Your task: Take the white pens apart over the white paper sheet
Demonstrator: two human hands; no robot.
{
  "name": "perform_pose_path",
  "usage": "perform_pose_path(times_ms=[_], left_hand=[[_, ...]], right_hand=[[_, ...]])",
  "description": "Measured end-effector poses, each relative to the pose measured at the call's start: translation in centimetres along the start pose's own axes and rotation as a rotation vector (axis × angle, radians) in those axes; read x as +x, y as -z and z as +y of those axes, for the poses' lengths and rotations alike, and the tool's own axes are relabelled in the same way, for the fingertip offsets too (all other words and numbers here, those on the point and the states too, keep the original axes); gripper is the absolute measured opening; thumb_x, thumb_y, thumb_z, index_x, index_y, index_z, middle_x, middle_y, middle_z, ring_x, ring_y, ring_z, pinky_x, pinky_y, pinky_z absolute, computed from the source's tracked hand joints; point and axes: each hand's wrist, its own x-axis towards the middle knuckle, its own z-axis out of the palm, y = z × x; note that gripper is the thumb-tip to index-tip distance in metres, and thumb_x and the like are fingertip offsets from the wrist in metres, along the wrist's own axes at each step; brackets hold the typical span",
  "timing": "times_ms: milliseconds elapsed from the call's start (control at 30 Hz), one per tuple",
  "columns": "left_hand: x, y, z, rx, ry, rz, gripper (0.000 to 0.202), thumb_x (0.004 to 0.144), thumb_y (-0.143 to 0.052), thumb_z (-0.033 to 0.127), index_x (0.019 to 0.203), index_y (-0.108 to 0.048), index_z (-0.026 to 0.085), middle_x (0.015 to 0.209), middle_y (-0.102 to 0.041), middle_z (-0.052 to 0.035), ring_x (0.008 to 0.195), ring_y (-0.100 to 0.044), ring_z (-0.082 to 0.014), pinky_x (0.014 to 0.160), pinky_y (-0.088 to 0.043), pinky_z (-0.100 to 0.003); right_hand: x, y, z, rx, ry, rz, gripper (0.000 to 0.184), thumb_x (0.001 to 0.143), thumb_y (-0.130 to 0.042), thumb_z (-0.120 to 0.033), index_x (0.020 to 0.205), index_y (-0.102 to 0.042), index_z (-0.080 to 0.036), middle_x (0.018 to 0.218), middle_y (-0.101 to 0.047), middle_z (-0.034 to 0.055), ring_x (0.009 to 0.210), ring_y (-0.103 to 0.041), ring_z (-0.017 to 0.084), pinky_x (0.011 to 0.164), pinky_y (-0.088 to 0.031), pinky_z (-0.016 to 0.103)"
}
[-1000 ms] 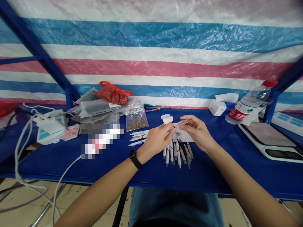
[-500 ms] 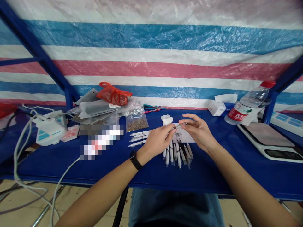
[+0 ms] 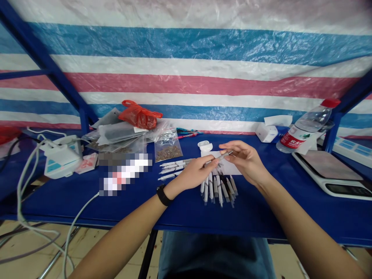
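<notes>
Between my two hands is a slim grey-white pen-like stick (image 3: 223, 156), its thin tip pointing to the right. My left hand (image 3: 195, 170), with a black band at the wrist, grips the stick near its left end. The thumb and fingertips of my right hand (image 3: 243, 158) pinch it close to the tip. Below my hands lies a row of similar white and grey sticks (image 3: 218, 189). More white sticks (image 3: 172, 167) lie left of my left hand, partly covered by it. A white sheet of paper (image 3: 231, 167) with dark specks lies under my hands.
Behind my hands stands a small open white container (image 3: 205, 146). Clear bags of dried brown bits (image 3: 168, 152) and a red plastic bag (image 3: 139, 115) lie left. A scale (image 3: 334, 170), a bottle (image 3: 302, 130) and a tissue pack (image 3: 273, 132) stand right. Cables (image 3: 20, 186) hang left.
My left hand has shifted slightly down and right, and more of the held stick shows between my hands. The fingers of my right hand have moved slightly; the sticks on the table stay put.
</notes>
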Motion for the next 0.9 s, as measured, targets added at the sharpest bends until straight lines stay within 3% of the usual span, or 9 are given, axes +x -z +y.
perform_pose_path(times_ms=[233,467,667,900], left_hand=[[-0.2,-0.2,-0.2,0.175,-0.010,0.055,0.034,0.103,-0.038,0.043,0.076,-0.039,0.023,0.048,-0.028,0.0082,0.040,-0.031,-0.0123,0.049,-0.020,-0.027],[-0.1,0.2,-0.5,0.086,-0.020,0.050,0.036,0.103,-0.037,0.047,0.077,-0.044,0.023,0.053,-0.036,0.0074,0.045,-0.037,-0.0125,0.051,-0.023,-0.025],[0.0,0.2,-0.5,0.081,-0.016,0.077,0.039,0.101,-0.039,0.049,0.074,-0.044,0.022,0.054,-0.036,0.0066,0.048,-0.037,-0.0115,0.053,-0.024,-0.025],[0.1,0.0,-0.1,0.153,0.010,0.137,0.052,0.099,-0.042,0.052,0.060,-0.026,0.021,0.051,-0.024,0.0054,0.046,-0.032,-0.0100,0.052,-0.020,-0.027]], right_hand=[[0.4,-0.2,0.8,-0.079,-0.142,0.076,0.038,0.056,-0.093,-0.053,0.066,-0.074,-0.022,0.066,-0.071,0.0007,0.063,-0.065,0.016,0.073,-0.059,0.038],[0.2,0.4,0.1,-0.010,-0.083,0.051,0.044,0.058,-0.095,-0.033,0.098,-0.078,-0.027,0.087,-0.081,0.0017,0.084,-0.073,0.021,0.089,-0.056,0.041],[0.6,1.4,-0.2,0.044,-0.057,0.105,0.035,0.060,-0.092,-0.030,0.091,-0.078,-0.027,0.087,-0.081,0.0017,0.084,-0.073,0.021,0.087,-0.055,0.041],[1.2,3.0,-0.5,0.154,-0.054,0.219,0.028,0.059,-0.092,-0.025,0.083,-0.079,-0.031,0.086,-0.080,-0.0018,0.079,-0.071,0.016,0.072,-0.055,0.030]])
